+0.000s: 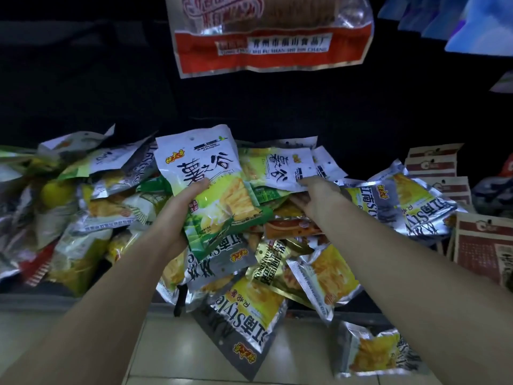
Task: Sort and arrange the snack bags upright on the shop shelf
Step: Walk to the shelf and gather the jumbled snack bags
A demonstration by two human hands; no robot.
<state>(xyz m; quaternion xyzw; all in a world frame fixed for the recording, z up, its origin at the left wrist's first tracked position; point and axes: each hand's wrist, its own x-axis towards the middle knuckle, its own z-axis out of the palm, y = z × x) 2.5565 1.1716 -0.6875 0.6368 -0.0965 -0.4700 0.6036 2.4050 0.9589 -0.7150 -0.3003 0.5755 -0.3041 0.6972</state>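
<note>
1. Green and white snack bag [211, 187] stands upright in the left hand [177, 215], thumb pinching its front.
2. At two o'clock from it, the right hand [316, 198] pinches another bag [280, 170] on the pile [277, 259].
3. Tugging could slide loose bags off the shelf edge [55, 301].

Low dark shop shelf [83, 298], pale front edge, heaped with crumpled foil snack bags [116, 207], white, green, yellow, silver, lying flat beneath and around fingers. Brown paper packets [483, 245] standing right of fingers. Beige tiled floor [172, 354] below: two silver-yellow bags [374, 354] fallen.
</note>
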